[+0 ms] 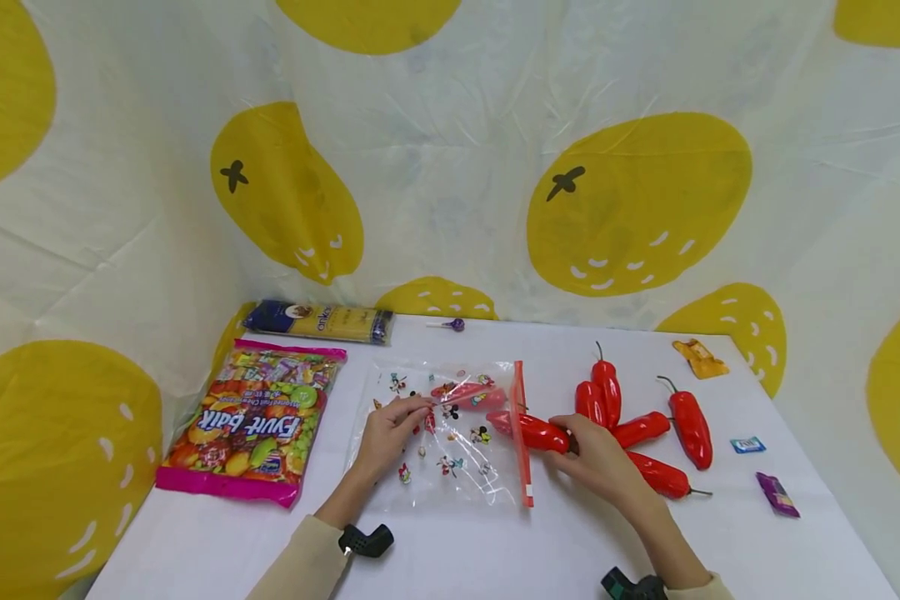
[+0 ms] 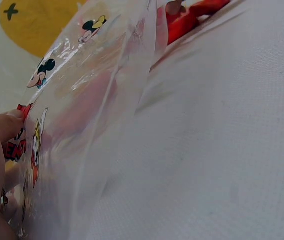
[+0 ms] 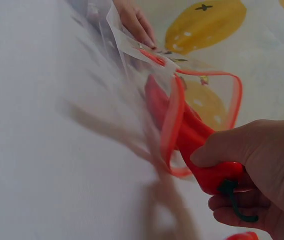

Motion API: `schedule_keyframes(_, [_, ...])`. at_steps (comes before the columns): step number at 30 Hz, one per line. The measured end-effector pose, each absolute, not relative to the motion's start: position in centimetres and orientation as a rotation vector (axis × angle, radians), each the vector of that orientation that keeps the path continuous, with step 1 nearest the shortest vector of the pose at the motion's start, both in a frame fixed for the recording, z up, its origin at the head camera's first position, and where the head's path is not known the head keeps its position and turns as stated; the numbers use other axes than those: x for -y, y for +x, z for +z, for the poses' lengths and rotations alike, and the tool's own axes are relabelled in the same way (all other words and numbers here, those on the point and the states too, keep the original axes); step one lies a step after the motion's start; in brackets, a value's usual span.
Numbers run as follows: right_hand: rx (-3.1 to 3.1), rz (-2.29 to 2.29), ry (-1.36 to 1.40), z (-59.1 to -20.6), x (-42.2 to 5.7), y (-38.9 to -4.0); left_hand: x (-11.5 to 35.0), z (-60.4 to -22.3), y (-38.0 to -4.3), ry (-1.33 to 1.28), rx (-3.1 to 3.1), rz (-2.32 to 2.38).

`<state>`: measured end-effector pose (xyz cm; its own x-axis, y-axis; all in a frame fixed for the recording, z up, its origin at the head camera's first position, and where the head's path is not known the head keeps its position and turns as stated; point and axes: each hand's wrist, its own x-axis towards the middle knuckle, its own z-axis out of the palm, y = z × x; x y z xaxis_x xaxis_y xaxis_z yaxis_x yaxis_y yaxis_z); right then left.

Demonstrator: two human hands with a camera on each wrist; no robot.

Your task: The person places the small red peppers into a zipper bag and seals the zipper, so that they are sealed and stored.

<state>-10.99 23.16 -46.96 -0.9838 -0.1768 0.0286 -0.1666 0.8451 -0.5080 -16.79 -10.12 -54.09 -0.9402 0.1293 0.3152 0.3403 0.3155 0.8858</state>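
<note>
A clear zip bag (image 1: 450, 492) printed with cartoon figures lies on the white table, its red-edged mouth facing right. My left hand (image 1: 386, 435) pinches the upper film of this bag near its middle. With its thumb and fingers, my right hand (image 1: 598, 460) grips a red chili pepper (image 3: 199, 150) by the stem end. The pepper's tip points left, inside the bag's mouth, which gapes around it in the right wrist view. Another red pepper (image 1: 483, 397) shows through the film, deeper in the bag. Several loose red peppers (image 1: 692, 429) lie right of my right hand.
On the left are a fruit candy bag (image 1: 251, 425) and a yellow-and-blue pack (image 1: 330, 323). A purple lollipop (image 1: 457, 325) lies at the back. Orange (image 1: 699, 358), blue (image 1: 747, 445) and purple (image 1: 777, 495) wrapped pieces lie far right. A lemon-print curtain (image 1: 450, 208) hangs behind.
</note>
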Motion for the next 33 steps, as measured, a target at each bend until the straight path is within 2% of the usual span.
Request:
schedule_keyframes(12, [-2.953, -1.014, -0.345, -48.3, -19.2, -13.7, 10.2, -54.0, -16.7, -0.444, 2.41, -1.665])
schedule_keyframes(24, [-2.866, -1.251, -0.323, -49.6, -17.1, -14.4, 10.1, -54.1, -16.7, -0.429, 2.418, -1.68])
schedule_keyframes(33, [-3.014, -1.026, -0.298, -48.0, -18.5, -14.3, 10.2, -53.9, -16.8, -0.408, 2.444, -1.68])
